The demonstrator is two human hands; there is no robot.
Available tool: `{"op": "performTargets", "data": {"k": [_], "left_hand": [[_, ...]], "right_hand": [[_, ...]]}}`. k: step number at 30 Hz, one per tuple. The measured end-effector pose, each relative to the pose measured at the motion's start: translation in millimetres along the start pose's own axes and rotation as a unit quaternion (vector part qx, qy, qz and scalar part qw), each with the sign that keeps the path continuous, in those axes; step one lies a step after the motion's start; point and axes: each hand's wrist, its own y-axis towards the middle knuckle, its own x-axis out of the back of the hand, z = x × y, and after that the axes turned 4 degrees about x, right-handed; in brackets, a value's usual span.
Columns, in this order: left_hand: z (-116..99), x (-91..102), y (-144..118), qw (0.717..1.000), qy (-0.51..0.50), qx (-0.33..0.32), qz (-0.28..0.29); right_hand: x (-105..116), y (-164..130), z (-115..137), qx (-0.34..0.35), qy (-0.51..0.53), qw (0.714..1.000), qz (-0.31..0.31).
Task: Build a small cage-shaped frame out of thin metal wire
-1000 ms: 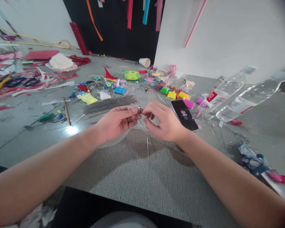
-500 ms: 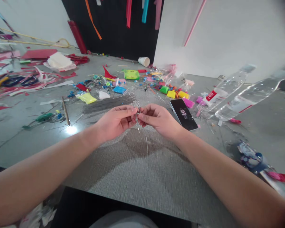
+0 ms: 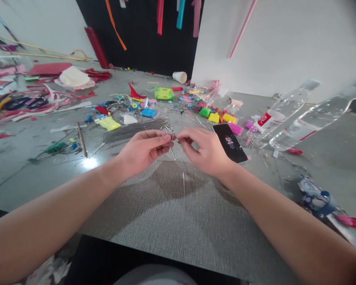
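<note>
- Head view: both hands are raised a little above the grey table (image 3: 172, 221), I think so that the thin wire piece (image 3: 172, 138) hangs free between them and can be worked from two sides.
- The left hand (image 3: 142, 152) has its fingers curled together, and thumb and forefinger pinch the small wire piece at the tips.
- The right hand (image 3: 209, 152) meets it from the other side; its thumb and forefinger are almost closed on the same wire, while the other fingers are loosely bent.
- A bundle of straight wires (image 3: 133, 130) lies just behind the hands, a black phone (image 3: 230, 143) just beside the right hand.
</note>
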Motion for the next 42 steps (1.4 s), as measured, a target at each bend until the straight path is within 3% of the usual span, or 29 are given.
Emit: {"op": "performTargets", "data": {"k": [8, 17, 24, 29, 32, 37, 42], "left_hand": [[1.1, 0.0, -1.8, 0.999, -0.038, 0.027, 0.002], [1.8, 0.2, -0.8, 1.0, -0.025, 0.014, 0.008], [0.8, -0.6, 0.0, 1.0, -0.026, 0.006, 0.004], [-0.6, -2.7, -1.4, 1.0, -0.021, -0.002, -0.009], [-3.1, -1.6, -1.8, 1.0, -0.019, 0.0, 0.001], [-5.5, 1.9, 0.1, 0.999, 0.0, 0.026, 0.043], [-5.2, -1.2, 0.0, 1.0, 0.008, -0.002, 0.005]], "right_hand": [[-10.7, -5.6, -2.8, 0.09, -0.107, 0.99, 0.006], [-15.8, -11.6, -5.7, 0.094, -0.19, 0.977, 0.005], [-15.9, -5.7, 4.6, 0.029, -0.107, 0.989, -0.098], [-14.2, -3.7, 9.9, -0.041, -0.046, 0.993, -0.102], [-6.9, -3.3, 6.2, 0.027, -0.093, 0.992, -0.081], [10.9, -0.9, -4.4, 0.185, -0.179, 0.966, 0.025], [5.4, -1.6, -10.5, 0.212, -0.195, 0.958, -0.012]]}}
